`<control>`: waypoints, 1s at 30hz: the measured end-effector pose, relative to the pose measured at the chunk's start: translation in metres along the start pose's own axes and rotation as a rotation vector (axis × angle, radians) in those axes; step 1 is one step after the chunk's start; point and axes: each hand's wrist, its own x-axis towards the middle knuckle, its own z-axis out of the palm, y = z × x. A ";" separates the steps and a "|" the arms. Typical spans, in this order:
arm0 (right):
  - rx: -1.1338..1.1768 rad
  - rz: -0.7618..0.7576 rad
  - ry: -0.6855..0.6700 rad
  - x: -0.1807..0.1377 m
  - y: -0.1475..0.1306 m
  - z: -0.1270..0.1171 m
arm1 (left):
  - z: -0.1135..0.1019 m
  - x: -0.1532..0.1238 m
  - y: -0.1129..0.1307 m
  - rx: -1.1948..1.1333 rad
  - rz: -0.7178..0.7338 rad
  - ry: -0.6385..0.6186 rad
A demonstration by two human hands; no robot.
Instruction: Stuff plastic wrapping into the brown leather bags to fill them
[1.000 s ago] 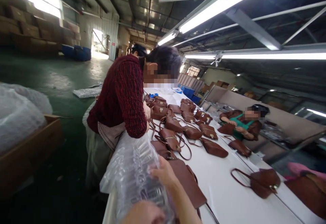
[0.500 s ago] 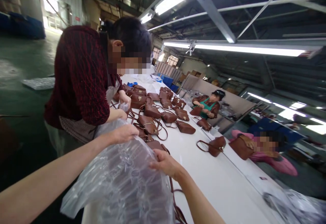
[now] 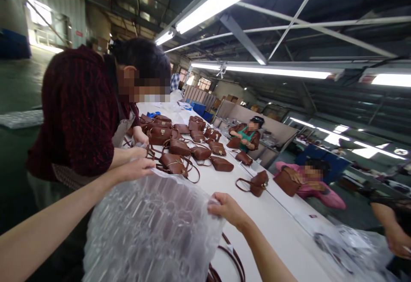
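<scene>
The long white counter (image 3: pixel 276 226) carries many brown handbags (image 3: pixel 175 163). At its near end, a big sheet of bubble wrap (image 3: pixel 150 230) is held up. The left hand (image 3: pixel 136 170) pinches its far edge, and the right hand (image 3: pixel 226 209) has its grip closed on the right edge. I think the slippery wrap may slide out, or catch on the straps (image 3: pixel 231 258) below it.

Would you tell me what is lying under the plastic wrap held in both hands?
Brown straps poke out from under the plastic wrap, gripped by the left hand and right hand. What they belong to is covered, so it cannot be seen.
</scene>
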 end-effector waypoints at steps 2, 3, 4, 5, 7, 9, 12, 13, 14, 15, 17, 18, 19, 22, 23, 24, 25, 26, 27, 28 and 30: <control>-0.053 -0.007 0.013 -0.001 -0.001 -0.006 | 0.002 0.001 0.010 -0.016 0.018 -0.065; -0.083 -0.005 0.011 -0.002 -0.001 -0.008 | 0.003 0.001 0.015 -0.018 0.029 -0.085; -0.119 -0.001 0.010 -0.002 -0.001 -0.009 | 0.006 0.002 0.020 -0.016 0.038 -0.095; -0.165 0.001 0.016 -0.003 0.000 -0.009 | 0.009 0.004 0.025 -0.012 0.044 -0.096; -0.281 -0.006 0.063 -0.003 -0.001 -0.008 | 0.017 0.007 0.032 0.010 0.066 -0.069; -0.395 -0.032 0.138 -0.001 -0.008 -0.002 | 0.026 0.010 0.036 0.039 0.096 -0.027; -0.484 -0.145 0.186 0.008 -0.028 0.022 | 0.037 0.012 0.039 0.068 0.104 0.002; -0.491 -0.193 0.166 0.013 -0.037 0.033 | 0.039 0.012 0.039 0.069 0.094 0.002; -0.495 -0.233 0.136 0.019 -0.046 0.044 | 0.040 0.012 0.039 0.067 0.087 0.003; -0.499 -0.261 0.104 0.026 -0.053 0.055 | 0.040 0.011 0.039 0.066 0.083 0.004; -0.508 -0.276 0.059 0.040 -0.065 0.074 | 0.040 0.011 0.038 0.060 0.079 0.000; -0.515 -0.275 0.048 0.046 -0.069 0.081 | 0.040 0.011 0.038 0.055 0.078 -0.004; -0.521 -0.278 0.041 0.052 -0.072 0.087 | 0.040 0.011 0.037 0.049 0.079 -0.009; -0.521 -0.275 -0.005 0.068 -0.076 0.096 | 0.044 0.011 0.035 0.033 0.079 -0.013; -0.522 -0.261 -0.030 0.071 -0.076 0.098 | 0.046 0.011 0.035 0.028 0.082 -0.013; -0.522 -0.244 -0.059 0.074 -0.076 0.098 | 0.048 0.011 0.034 0.022 0.087 -0.017; -0.521 -0.227 -0.090 0.077 -0.075 0.098 | 0.049 0.012 0.034 0.015 0.093 -0.023; -0.518 -0.217 -0.121 0.078 -0.074 0.097 | 0.051 0.012 0.033 0.007 0.102 -0.033; -0.512 -0.214 -0.150 0.080 -0.073 0.095 | 0.052 0.013 0.033 -0.001 0.111 -0.045; -0.506 -0.220 -0.174 0.080 -0.071 0.093 | 0.052 0.014 0.032 -0.008 0.120 -0.058; -0.505 -0.241 -0.197 0.080 -0.068 0.089 | 0.052 0.016 0.032 -0.009 0.137 -0.084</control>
